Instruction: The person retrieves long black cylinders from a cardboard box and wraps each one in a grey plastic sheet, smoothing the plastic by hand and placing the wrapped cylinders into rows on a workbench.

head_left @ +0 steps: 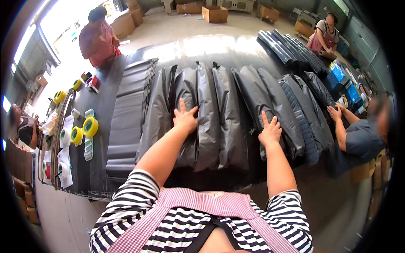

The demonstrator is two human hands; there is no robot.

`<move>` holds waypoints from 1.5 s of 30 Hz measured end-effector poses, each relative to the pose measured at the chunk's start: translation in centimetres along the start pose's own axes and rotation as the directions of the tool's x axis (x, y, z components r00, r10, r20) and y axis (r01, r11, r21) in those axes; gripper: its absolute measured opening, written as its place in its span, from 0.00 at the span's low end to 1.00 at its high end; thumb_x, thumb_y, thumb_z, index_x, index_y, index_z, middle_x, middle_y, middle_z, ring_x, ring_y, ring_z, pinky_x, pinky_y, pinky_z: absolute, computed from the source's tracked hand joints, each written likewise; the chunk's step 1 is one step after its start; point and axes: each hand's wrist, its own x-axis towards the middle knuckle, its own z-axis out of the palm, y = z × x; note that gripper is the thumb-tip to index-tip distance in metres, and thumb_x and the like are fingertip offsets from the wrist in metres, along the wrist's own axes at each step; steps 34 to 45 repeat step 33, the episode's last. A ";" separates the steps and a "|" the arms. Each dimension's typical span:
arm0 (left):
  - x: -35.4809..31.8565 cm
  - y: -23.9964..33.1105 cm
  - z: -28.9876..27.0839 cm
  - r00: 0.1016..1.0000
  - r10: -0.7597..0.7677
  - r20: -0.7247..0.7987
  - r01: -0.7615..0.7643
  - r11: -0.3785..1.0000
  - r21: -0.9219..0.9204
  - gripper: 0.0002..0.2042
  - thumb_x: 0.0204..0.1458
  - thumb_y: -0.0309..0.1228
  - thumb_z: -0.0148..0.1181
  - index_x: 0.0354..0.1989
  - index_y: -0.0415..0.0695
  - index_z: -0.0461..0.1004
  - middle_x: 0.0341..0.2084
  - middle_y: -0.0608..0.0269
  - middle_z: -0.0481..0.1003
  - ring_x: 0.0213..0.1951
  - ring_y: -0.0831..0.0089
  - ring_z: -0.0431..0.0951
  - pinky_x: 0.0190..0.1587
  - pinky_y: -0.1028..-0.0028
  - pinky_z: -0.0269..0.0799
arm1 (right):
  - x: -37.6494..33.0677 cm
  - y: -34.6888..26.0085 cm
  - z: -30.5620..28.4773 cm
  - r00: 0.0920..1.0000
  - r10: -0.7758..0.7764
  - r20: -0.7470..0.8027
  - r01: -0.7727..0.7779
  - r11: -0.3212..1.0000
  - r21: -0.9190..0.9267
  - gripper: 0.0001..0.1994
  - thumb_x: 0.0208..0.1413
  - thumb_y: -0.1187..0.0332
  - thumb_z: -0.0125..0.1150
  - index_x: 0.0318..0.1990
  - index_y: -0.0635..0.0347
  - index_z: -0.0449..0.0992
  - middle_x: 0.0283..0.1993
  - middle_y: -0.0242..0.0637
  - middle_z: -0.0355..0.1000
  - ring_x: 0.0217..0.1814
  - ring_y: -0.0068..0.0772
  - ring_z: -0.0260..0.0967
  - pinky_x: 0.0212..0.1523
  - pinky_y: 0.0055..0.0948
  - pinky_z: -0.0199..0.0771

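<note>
Several filled dark grey plastic bags lie side by side in a row on the black table (95, 177). My left hand (185, 119) rests with spread fingers on one puffy grey bag (185, 84), beside a narrower bag (206, 126). Another plump bag (249, 90) lies under my right hand (270, 131), whose fingers are also apart and stretched forward. Neither hand grips anything. Left of the row is a flat stack of grey plastic bags (126, 126). To the right, a dark quilted piece (301, 126) shows among the bags.
Yellow tape rolls (90, 126) and label strips (88, 149) lie at the left, near a metal rail (59, 139). At far right, a co-worker's hands (336, 110) touch the dark goods. Shiny rolls (276, 46) lie at the back right. Other people stand around the table.
</note>
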 end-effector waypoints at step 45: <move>0.4 3.5 6.6 0.934 0.353 0.059 -0.257 0.776 -0.575 0.59 0.43 0.52 0.75 0.78 0.58 0.37 0.74 0.29 0.29 0.76 0.41 0.37 0.73 0.53 0.50 | -2.9 -4.0 -3.4 0.980 -0.091 0.175 0.011 0.911 0.412 0.57 0.43 0.49 0.72 0.79 0.38 0.39 0.64 0.56 0.61 0.65 0.55 0.65 0.65 0.46 0.68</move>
